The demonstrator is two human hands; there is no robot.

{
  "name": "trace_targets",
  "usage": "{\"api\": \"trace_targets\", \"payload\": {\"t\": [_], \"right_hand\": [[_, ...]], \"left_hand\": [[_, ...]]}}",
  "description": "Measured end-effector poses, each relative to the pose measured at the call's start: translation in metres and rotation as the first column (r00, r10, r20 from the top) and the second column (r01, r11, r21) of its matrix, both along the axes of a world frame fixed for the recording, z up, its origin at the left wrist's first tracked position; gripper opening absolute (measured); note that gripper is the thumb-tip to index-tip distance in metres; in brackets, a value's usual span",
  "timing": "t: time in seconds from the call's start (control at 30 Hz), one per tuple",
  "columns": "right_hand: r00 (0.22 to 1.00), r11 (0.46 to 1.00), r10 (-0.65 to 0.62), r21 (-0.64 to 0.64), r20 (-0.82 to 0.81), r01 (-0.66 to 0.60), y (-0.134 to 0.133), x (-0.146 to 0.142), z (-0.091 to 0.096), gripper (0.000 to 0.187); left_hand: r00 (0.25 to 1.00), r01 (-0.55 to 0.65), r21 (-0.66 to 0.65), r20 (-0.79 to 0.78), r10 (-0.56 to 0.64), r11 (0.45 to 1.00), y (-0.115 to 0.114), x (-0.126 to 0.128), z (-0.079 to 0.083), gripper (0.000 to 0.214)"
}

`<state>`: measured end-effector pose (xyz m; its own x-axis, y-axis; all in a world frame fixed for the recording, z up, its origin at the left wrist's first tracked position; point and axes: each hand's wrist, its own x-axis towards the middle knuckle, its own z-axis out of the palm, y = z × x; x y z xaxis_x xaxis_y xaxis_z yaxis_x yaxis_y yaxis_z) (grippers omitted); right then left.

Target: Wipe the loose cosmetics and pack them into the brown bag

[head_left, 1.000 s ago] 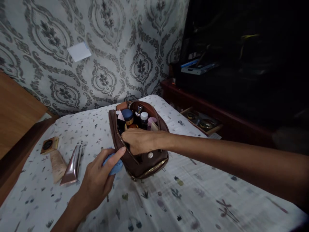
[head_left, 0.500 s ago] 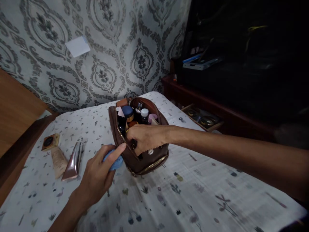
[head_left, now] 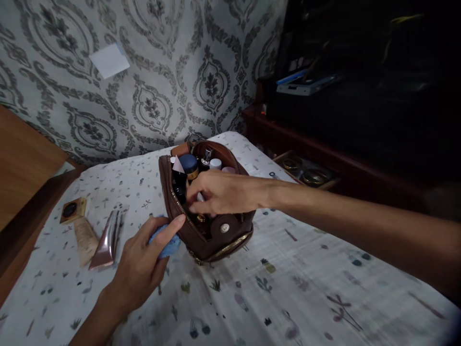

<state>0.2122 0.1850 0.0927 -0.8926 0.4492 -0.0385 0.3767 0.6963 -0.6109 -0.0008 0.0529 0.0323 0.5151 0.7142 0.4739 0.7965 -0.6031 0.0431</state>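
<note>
A brown toiletry bag (head_left: 230, 247) stands unzipped on the bedsheet, packed with bottles and jars. My right hand (head_left: 223, 192) reaches into its opening, fingers curled together over the contents; a small pale piece shows between them, too hidden to name. Around it are a blue-lidded jar (head_left: 189, 166), a silver-topped bottle (head_left: 207, 156) and a white-capped bottle (head_left: 215, 164). My left hand (head_left: 144, 259) grips a fuzzy blue cloth (head_left: 169, 244), its thumb or finger touching the bag's zipped edge.
To the left lie a gold square compact (head_left: 73, 210), a beige tube (head_left: 85, 240) and a shiny pink tube (head_left: 106, 242). The patterned bed (head_left: 306, 288) meets a papered wall (head_left: 151, 110). At the right, a tray of round items (head_left: 311, 175) sits beside dark red furniture (head_left: 259, 129).
My right hand has risen slightly inside the bag, uncovering a dark bottle with gold near the front. My left hand keeps the blue cloth by the bag's edge. The view has shifted a little.
</note>
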Motion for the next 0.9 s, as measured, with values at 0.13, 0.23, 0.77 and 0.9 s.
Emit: {"api": "trace_targets", "payload": {"t": [0.13,0.23,0.77,0.9], "right_hand": [[0.983,0.968,-0.182,0.179,0.016,0.177,0.002,0.0,0.006,0.019],[0.971,0.967,-0.161,0.227,0.179,0.118,0.001,-0.004,0.002,0.016],[0.875,0.985,-0.128,0.166,0.467,0.055,-0.003,-0.029,-0.005,0.025],[0.883,0.988,-0.113,0.148,0.455,0.05,-0.001,-0.031,-0.007,0.021]], "left_hand": [[1.0,-0.008,-0.009,-0.015,0.008,1.0,-0.001,-0.001,0.0,0.07],[1.0,0.001,-0.011,-0.018,-0.001,1.0,0.0,0.0,0.002,0.072],[1.0,-0.004,-0.021,-0.012,0.004,1.0,-0.001,-0.001,-0.001,0.079],[1.0,-0.021,-0.042,-0.01,0.021,0.999,0.0,-0.003,-0.002,0.08]]}}
